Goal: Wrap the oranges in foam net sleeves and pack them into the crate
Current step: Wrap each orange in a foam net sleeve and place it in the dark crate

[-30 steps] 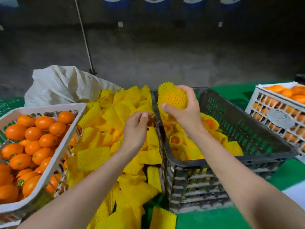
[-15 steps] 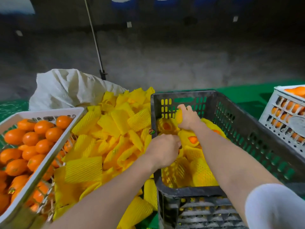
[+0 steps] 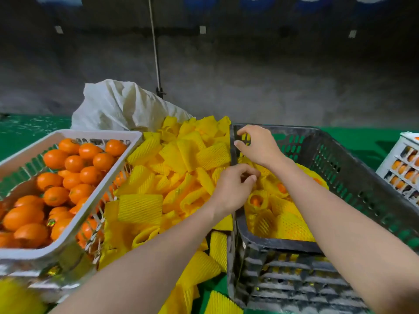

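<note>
now | right hand (image 3: pixel 258 148) above far corner of dark crate (image 3: pixel 344 164), fingers loose, empty | left hand (image 3: pixel 234 189) curled at its left wall, grip unclear | wrapped oranges (image 3: pixel 284 225) lie inside | loose sleeves (image 3: pixel 181 159) just beside

wall (image 3: pixel 272 87): grey concrete (dimly lit) | floor (image 3: pixel 22 132): green | pole (image 3: pixel 155 53): thin, upright

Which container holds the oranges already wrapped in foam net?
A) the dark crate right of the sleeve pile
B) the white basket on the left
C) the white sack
A: the sleeved oranges lie in the dark crate, while the white basket holds only bare oranges.
</note>
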`<state>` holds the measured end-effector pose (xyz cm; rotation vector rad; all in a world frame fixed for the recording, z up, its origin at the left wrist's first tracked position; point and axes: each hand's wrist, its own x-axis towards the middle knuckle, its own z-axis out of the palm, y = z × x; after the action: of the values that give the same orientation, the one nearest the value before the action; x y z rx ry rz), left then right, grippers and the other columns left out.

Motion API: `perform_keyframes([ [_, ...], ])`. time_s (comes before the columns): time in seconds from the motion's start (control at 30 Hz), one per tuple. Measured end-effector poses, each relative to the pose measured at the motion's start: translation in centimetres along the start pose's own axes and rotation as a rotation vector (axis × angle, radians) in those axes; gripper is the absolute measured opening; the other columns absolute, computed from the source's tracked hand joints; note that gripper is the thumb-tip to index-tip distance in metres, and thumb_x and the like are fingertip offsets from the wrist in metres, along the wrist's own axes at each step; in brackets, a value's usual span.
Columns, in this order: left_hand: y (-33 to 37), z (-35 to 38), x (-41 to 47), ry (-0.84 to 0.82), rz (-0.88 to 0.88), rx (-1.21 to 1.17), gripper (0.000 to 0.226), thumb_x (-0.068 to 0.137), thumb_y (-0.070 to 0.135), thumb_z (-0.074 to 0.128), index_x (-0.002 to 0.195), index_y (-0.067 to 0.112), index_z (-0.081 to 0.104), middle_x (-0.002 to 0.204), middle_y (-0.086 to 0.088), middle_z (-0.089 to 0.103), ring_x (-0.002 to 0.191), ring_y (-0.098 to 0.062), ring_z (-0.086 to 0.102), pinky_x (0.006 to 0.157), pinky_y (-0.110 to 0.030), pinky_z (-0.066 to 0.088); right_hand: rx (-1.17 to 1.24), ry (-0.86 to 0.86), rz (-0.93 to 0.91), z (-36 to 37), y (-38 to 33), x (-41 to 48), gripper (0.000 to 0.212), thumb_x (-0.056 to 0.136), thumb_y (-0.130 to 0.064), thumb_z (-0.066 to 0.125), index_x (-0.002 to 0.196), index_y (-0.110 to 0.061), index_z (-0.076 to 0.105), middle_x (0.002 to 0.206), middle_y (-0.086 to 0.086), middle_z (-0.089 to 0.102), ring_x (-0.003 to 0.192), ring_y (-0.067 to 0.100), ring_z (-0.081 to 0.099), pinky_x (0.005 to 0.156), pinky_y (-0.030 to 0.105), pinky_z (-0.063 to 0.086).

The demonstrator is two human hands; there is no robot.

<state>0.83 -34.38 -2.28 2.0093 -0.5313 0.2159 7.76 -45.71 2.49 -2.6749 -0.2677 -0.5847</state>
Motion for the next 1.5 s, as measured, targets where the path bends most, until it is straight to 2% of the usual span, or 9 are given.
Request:
perform_keyframes([
  [0.17, -2.6, -8.9, -1.1, 0.223, -0.106, -0.158, 0.022, 0.094, -0.001, 0.050, 0.084, 0.014, 0.063, 0.071, 0.007, 0.061, 0.060, 0.002, 0.057, 0.058, -0.013, 0.044, 0.363, 0.209, -0.190, -0.8, -10.1, -4.9, 0.017, 0.083, -0.016, 0.064, 0.098, -0.009, 0.067, 0.095, 0.005, 0.069, 0.088, 0.018, 0.062, 0.079, 0.029, 0.045],
  [0.3, -5.8, -17.0, -3.6, 0.332, -0.199, -0.169, 0.017, 0.096, 0.002, 0.049, 0.093, 0.010, 0.064, 0.076, 0.001, 0.066, 0.065, -0.008, 0.061, 0.061, -0.022, 0.047, 0.319, -0.099, -0.147, 5.5, -15.0, -6.3, 0.023, 0.085, -0.018, 0.063, 0.106, -0.010, 0.064, 0.104, 0.010, 0.068, 0.097, 0.026, 0.061, 0.083, 0.033, 0.045],
  [0.53, -10.0, -25.0, -10.2, 0.454, -0.275, -0.110, 0.016, 0.098, 0.012, 0.051, 0.092, 0.019, 0.065, 0.084, 0.003, 0.069, 0.069, -0.004, 0.066, 0.059, -0.015, 0.051, 0.208, -0.552, 0.428, 19.0, -14.9, -6.2, 0.051, 0.089, -0.044, 0.056, 0.109, 0.003, 0.060, 0.118, 0.020, 0.061, 0.111, 0.033, 0.056, 0.081, 0.036, 0.043],
  [0.7, -12.1, -29.5, -12.3, 0.542, -0.316, -0.056, 0.015, 0.097, 0.010, 0.052, 0.093, 0.019, 0.064, 0.085, 0.001, 0.068, 0.075, -0.012, 0.065, 0.063, -0.023, 0.048, 0.385, -0.274, 0.479, 20.5, -15.8, -5.6, 0.044, 0.080, -0.033, 0.071, 0.052, -0.015, 0.040, 0.053, 0.003, 0.040, 0.060, 0.020, 0.042, 0.053, 0.034, 0.018],
  [0.87, -13.8, -32.9, -12.4, 0.546, -0.381, -0.052, 0.011, 0.096, 0.009, 0.053, 0.098, 0.013, 0.064, 0.082, 0.000, 0.067, 0.071, -0.013, 0.063, 0.064, -0.024, 0.051, 0.790, 0.271, 0.255, 14.8, -19.4, -4.8, 0.045, 0.078, -0.001, 0.064, 0.060, -0.022, 0.029, 0.059, -0.006, 0.028, 0.058, 0.008, 0.030, 0.054, 0.028, 0.023],
  [1.03, -15.7, -34.4, -12.6, 0.420, -0.377, 0.003, 0.010, 0.096, 0.012, 0.054, 0.099, 0.015, 0.063, 0.086, 0.000, 0.067, 0.075, -0.012, 0.063, 0.065, -0.024, 0.050, 1.041, 0.282, -0.026, 12.1, -27.5, -6.5, 0.022, 0.080, -0.017, 0.058, 0.068, -0.020, 0.040, 0.063, -0.008, 0.040, 0.059, 0.002, 0.038, 0.054, 0.020, 0.034],
  [1.13, -17.2, -35.7, -12.7, 0.400, -0.388, 0.078, 0.011, 0.094, 0.005, 0.055, 0.095, 0.011, 0.065, 0.089, -0.008, 0.068, 0.083, -0.020, 0.064, 0.071, -0.038, 0.054, 0.820, 0.034, -0.120, 15.3, -32.1, -7.8, 0.021, 0.083, -0.013, 0.061, 0.074, -0.003, 0.045, 0.066, 0.014, 0.046, 0.063, 0.021, 0.045, 0.057, 0.040, 0.036],
  [1.23, -19.2, -38.3, -13.1, 0.334, -0.438, 0.264, 0.021, 0.088, 0.003, 0.061, 0.109, 0.005, 0.064, 0.108, -0.014, 0.067, 0.099, -0.027, 0.062, 0.083, -0.039, 0.051, 0.596, -0.057, -0.233, 18.3, -34.3, -8.2, 0.027, 0.084, -0.009, 0.060, 0.072, -0.009, 0.036, 0.067, 0.000, 0.033, 0.064, 0.020, 0.036, 0.058, 0.036, 0.027],
  [1.5, -21.5, -43.5, -16.2, -0.414, -0.803, 0.895, 0.034, 0.072, 0.045, 0.071, 0.087, 0.016, 0.064, 0.081, -0.001, 0.056, 0.074, -0.017, 0.053, 0.063, -0.028, 0.047, 0.356, -0.265, -0.355, 20.3, -34.0, -8.2, 0.033, 0.088, -0.020, 0.056, 0.073, -0.024, 0.026, 0.073, -0.012, 0.027, 0.070, 0.017, 0.033, 0.061, 0.036, 0.029],
])
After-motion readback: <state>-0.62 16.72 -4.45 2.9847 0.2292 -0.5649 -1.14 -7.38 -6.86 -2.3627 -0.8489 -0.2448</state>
